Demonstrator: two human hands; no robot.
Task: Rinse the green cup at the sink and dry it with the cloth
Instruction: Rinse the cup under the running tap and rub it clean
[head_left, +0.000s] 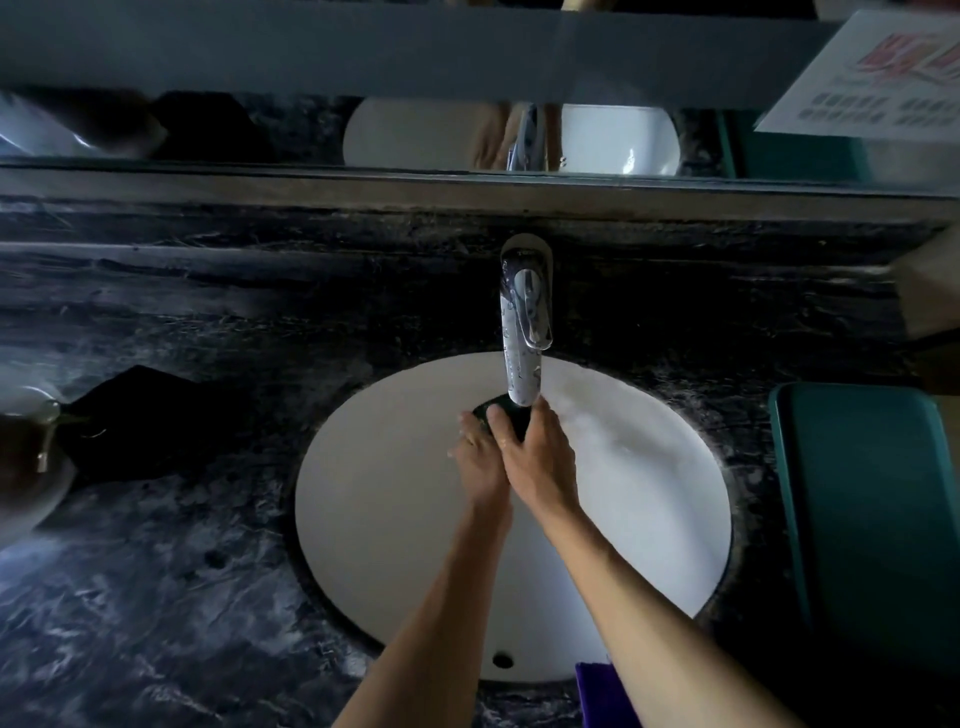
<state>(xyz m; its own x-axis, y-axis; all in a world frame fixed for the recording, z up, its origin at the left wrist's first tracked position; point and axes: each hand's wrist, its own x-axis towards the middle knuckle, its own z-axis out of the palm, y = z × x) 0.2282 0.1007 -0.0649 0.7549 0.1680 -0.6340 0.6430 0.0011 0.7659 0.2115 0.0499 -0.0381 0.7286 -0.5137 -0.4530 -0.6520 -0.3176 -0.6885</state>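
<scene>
- holding the green cup (506, 415) right under the spout of the faucet (522, 332), both hands keep it over the white sink (395, 545), so any water would fall into the basin and not onto the dark marbled tabletop (156, 597).
- the right hand (537, 457) wraps round the cup from the right, thumb across its near side; the left hand (480, 454) meets it from the left, fingers curled against the cup, likely to steady or rub it while it rinses.
- the cup reads almost black in this dim light; only a small dark patch shows between the fingers and the spout, so its tilt and its opening cannot be made out.
- whether water is running is hard to tell; no clear stream shows, only a pale sheen on the right of the basin.
- a purple cloth (602, 691) lies at the near rim, close by for drying, partly covered by the right forearm and cut off by the bottom edge.
- a dark folded thing (140, 421) lies on the left of the tabletop and a teal tray (862, 509) stands at the right; what either one holds is unclear.
</scene>
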